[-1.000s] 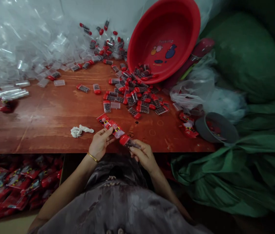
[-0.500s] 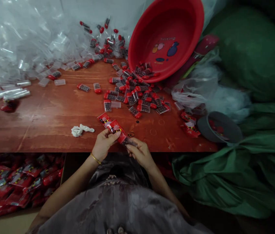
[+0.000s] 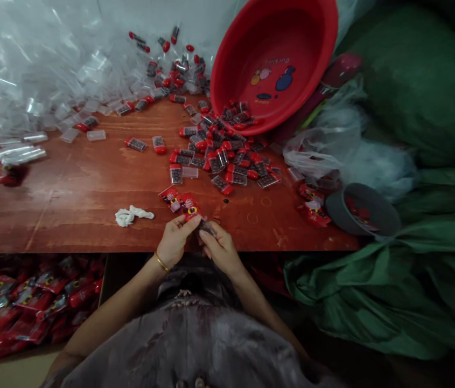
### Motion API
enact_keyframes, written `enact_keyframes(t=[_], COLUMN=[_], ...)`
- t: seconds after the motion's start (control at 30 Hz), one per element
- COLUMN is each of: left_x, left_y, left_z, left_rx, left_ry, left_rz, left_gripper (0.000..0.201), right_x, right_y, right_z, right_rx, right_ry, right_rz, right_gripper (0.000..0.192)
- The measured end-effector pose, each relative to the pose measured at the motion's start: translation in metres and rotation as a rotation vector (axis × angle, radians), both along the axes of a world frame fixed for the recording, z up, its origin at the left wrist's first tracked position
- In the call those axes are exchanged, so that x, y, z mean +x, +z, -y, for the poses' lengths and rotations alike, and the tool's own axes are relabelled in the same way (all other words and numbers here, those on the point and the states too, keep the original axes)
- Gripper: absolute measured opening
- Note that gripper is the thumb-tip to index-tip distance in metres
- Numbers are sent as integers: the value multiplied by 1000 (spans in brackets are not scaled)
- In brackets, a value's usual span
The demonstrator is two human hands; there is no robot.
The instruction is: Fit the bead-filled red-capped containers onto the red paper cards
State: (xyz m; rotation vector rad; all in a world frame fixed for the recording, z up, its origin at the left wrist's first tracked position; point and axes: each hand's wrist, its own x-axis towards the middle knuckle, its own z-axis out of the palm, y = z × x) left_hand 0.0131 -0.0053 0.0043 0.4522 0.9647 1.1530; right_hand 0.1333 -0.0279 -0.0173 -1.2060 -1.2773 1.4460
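Just over the table's front edge, my left hand (image 3: 174,240) pinches a small red printed packet (image 3: 189,206) between thumb and fingers. My right hand (image 3: 219,245) is closed on a clear container with dark contents (image 3: 207,227) at the packet's lower end. My fingers partly hide where packet and container meet, so how far one is inside the other cannot be made out. Another red packet (image 3: 169,198) lies on the table just beyond the held one. A heap of clear containers with red caps and dark contents (image 3: 215,153) lies past my hands.
A red basin (image 3: 316,70) leans tilted behind the heap. Clear empty cases (image 3: 49,75) pile up at the back left. White crumpled material (image 3: 130,215) lies left of my hands. A grey bowl (image 3: 336,210) stands at right. Below left, a box holds many red packets (image 3: 29,296).
My right hand has moved left and slightly up, closer to my left hand. The held packet has shifted a little and now points more upright.
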Motion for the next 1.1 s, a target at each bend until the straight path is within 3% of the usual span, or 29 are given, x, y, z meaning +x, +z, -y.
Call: enact_keyframes(t=[0.2,0.37,0.43,0.57,0.9,1.1], left_x=[-8,-3,-1,-4,-6,-15], left_y=[6,5,2,-2,-6,2], left_z=[-12,-8,-5,-3,-1,-4], left_rx=[-12,-11,6,61,36,31], left_ry=[-10,12,-3,-30,-71,-47], left_rz=[0,26,21,-23,9,39], left_gripper=[28,31,32,32,39,41], right_x=[-11,-7,-9,-18,-23,-19], right_y=[3,6,7,9,16,7], right_z=[-4,0,0,-2,-13,-21], right_rx=[-45,115,110,6,20,-48], right_ry=[-4,-119,-145,-124,-115,-12], right_rz=[-102,165,162,28,41,-20], right_gripper=[26,22,23,27,28,30])
